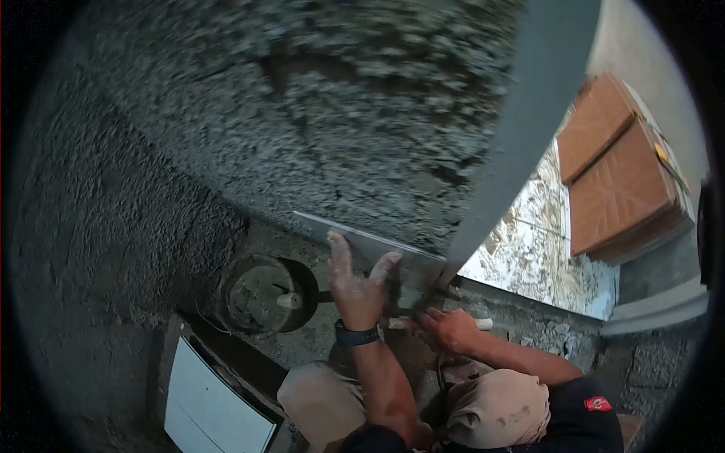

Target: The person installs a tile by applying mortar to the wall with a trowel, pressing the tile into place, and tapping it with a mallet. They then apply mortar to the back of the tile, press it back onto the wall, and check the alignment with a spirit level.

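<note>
Head view: the left hand (359, 291), fingers spread, meets 1 tile (365, 241) at the foot of the rough wall (362, 136), untiled above; the right hand (451, 331) grips what looks like a pale handle (484, 324).

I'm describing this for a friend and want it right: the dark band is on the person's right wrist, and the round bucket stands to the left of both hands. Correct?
Not quite: the head view shows the dark band at the wrist of the left hand. The round bucket does stand left of both hands.
</note>
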`<state>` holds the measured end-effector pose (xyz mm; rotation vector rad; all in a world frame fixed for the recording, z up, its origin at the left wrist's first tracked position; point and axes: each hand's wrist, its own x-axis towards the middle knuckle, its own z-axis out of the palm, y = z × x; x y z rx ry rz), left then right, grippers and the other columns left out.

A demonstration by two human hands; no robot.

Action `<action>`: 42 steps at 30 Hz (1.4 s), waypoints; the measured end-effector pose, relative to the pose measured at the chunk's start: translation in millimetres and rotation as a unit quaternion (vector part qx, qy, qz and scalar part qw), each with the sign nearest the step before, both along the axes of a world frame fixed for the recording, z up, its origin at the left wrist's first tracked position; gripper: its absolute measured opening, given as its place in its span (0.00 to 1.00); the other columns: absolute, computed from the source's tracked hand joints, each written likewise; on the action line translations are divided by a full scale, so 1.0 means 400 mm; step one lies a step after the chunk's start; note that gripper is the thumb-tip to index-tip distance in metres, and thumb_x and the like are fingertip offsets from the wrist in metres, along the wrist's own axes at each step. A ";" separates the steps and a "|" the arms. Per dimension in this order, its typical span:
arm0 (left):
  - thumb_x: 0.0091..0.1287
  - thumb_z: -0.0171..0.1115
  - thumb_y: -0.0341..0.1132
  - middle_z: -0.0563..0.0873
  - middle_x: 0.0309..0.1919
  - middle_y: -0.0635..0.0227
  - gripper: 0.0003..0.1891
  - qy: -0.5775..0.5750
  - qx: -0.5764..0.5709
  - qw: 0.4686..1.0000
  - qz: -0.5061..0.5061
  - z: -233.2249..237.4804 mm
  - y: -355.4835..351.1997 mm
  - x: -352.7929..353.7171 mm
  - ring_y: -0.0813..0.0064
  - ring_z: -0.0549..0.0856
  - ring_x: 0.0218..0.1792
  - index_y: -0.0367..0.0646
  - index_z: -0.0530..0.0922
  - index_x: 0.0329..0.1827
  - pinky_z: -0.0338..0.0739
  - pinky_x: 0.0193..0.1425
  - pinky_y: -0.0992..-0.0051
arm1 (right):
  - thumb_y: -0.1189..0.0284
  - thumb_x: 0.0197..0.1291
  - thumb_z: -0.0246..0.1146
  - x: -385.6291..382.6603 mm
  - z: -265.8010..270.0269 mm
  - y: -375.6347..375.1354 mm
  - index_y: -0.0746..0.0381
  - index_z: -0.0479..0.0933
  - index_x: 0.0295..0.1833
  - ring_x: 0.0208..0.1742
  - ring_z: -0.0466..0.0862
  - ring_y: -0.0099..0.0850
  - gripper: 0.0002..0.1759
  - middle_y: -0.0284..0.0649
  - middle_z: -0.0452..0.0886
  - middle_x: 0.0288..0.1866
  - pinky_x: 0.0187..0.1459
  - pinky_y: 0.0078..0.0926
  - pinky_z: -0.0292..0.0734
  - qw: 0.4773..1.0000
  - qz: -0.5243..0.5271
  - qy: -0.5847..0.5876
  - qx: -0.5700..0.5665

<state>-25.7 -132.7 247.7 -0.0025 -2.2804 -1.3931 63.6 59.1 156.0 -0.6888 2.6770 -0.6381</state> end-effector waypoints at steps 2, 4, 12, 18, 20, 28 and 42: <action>0.53 0.80 0.54 0.69 0.72 0.34 0.55 0.000 -0.039 0.999 0.003 0.006 0.002 -0.001 0.44 0.68 0.75 0.21 0.63 0.73 0.55 0.79 0.51 | 0.56 0.65 0.61 -0.010 0.009 -0.002 0.55 0.73 0.64 0.40 0.87 0.52 0.25 0.48 0.80 0.55 0.36 0.50 0.82 0.994 0.024 0.106 0.002; 0.52 0.79 0.57 0.68 0.71 0.33 0.56 -0.005 -0.063 0.998 0.012 0.000 -0.004 0.001 0.42 0.68 0.74 0.22 0.63 0.73 0.51 0.79 0.44 | 0.56 0.65 0.61 -0.048 0.042 -0.035 0.55 0.72 0.65 0.40 0.87 0.51 0.26 0.47 0.81 0.54 0.36 0.50 0.82 0.998 -0.036 0.020 0.053; 0.51 0.71 0.71 0.67 0.72 0.32 0.64 -0.041 -0.082 0.996 0.010 0.012 -0.002 -0.007 0.40 0.66 0.75 0.22 0.59 0.76 0.47 0.79 0.38 | 0.54 0.66 0.61 -0.071 -0.071 -0.044 0.55 0.77 0.60 0.33 0.86 0.51 0.23 0.46 0.85 0.37 0.31 0.52 0.81 0.979 -0.065 0.164 -0.102; 0.50 0.79 0.60 0.67 0.72 0.31 0.59 -0.025 -0.084 0.996 0.007 0.009 -0.005 -0.006 0.41 0.67 0.75 0.21 0.62 0.74 0.50 0.81 0.53 | 0.57 0.68 0.60 -0.086 -0.027 -0.069 0.60 0.77 0.58 0.39 0.83 0.59 0.21 0.55 0.81 0.46 0.36 0.54 0.78 0.990 -0.102 0.068 -0.067; 0.51 0.77 0.62 0.67 0.72 0.31 0.60 -0.018 -0.066 0.998 0.001 -0.003 -0.006 -0.003 0.41 0.66 0.75 0.21 0.61 0.74 0.50 0.80 0.47 | 0.57 0.70 0.59 -0.048 -0.023 -0.094 0.62 0.76 0.57 0.40 0.83 0.58 0.22 0.55 0.82 0.44 0.37 0.54 0.78 0.982 -0.130 0.064 -0.121; 0.54 0.81 0.35 0.73 0.70 0.40 0.52 0.000 0.026 1.000 0.018 0.010 0.026 0.006 0.65 0.74 0.68 0.25 0.58 0.77 0.65 0.73 0.72 | 0.52 0.71 0.57 0.098 -0.228 -0.066 0.65 0.71 0.51 0.44 0.83 0.60 0.24 0.59 0.83 0.38 0.45 0.56 0.77 0.981 -0.056 -0.178 -0.055; 0.56 0.82 0.44 0.56 0.81 0.54 0.61 -0.032 0.263 0.964 0.017 -0.103 0.039 -0.011 0.56 0.63 0.78 0.40 0.46 0.84 0.59 0.78 0.59 | 0.70 0.56 0.65 0.078 -0.264 -0.099 0.69 0.72 0.52 0.51 0.85 0.53 0.20 0.56 0.85 0.44 0.51 0.49 0.80 0.987 -0.036 -0.158 -0.017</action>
